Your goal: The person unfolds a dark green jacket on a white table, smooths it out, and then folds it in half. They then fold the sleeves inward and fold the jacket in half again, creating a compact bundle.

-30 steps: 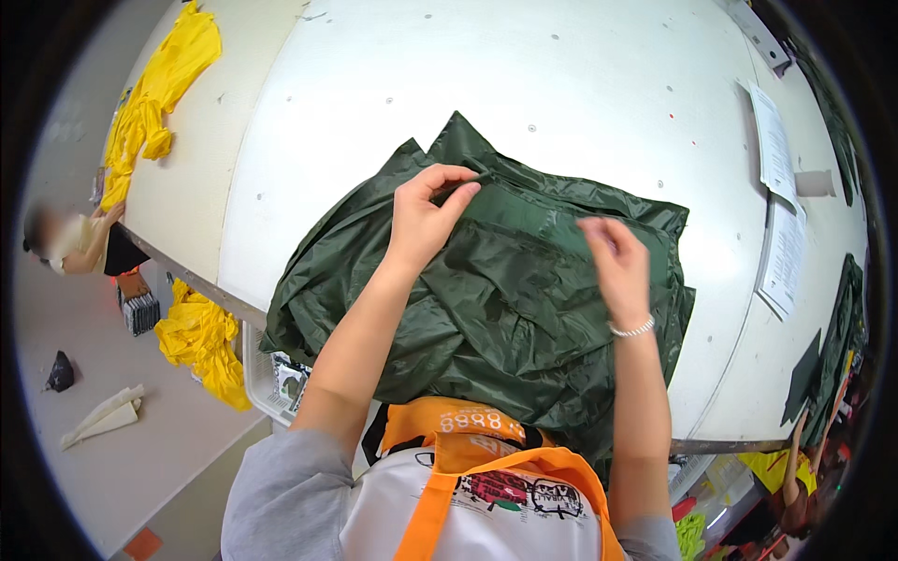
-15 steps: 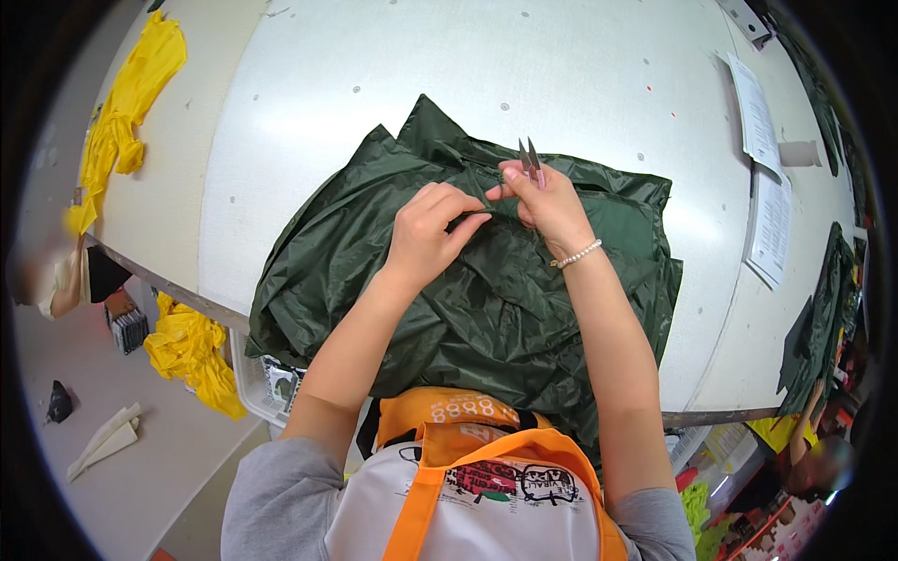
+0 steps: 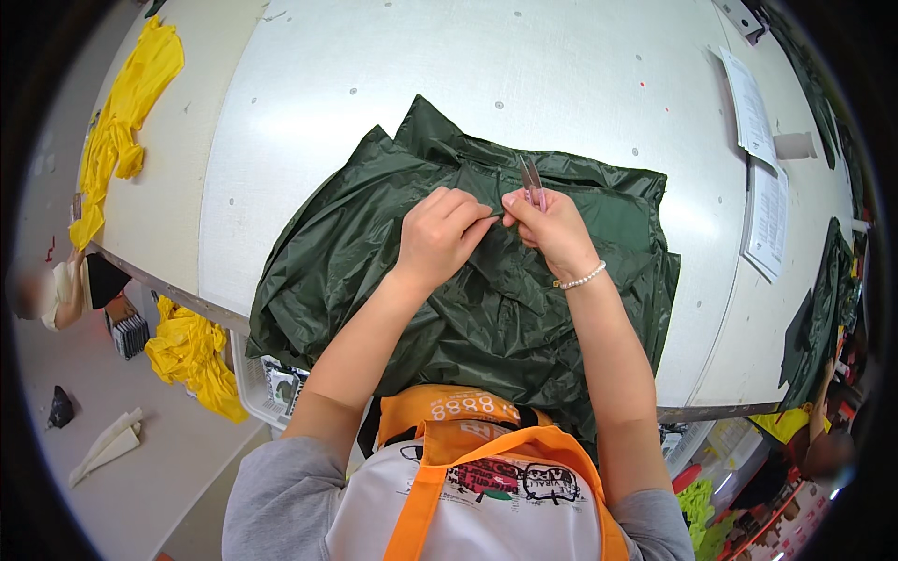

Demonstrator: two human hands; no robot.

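A dark green, shiny fabric garment (image 3: 449,309) lies crumpled over the near edge of the white table and hangs down toward my lap. My left hand (image 3: 440,236) is closed, pinching a bit of the green fabric between thumb and fingers. Close beside it, my right hand (image 3: 552,224) is also closed, with small thread snips (image 3: 531,176) tucked in it, blades pointing away from me. The thumb and index finger of that hand meet near the left fingertips at the fabric; whether they pinch it too is hard to make out.
Yellow garments (image 3: 140,84) lie on the table's far left, and more yellow fabric (image 3: 192,360) is heaped below its edge. Printed sheets (image 3: 762,187) lie on the right. A white plastic basket (image 3: 257,388) stands under the near edge. Other people work at both sides.
My right hand has moved slightly down, and the snips' blades now look closer together. My left hand has shifted a little to the right, and both hands' fingertips remain close together.
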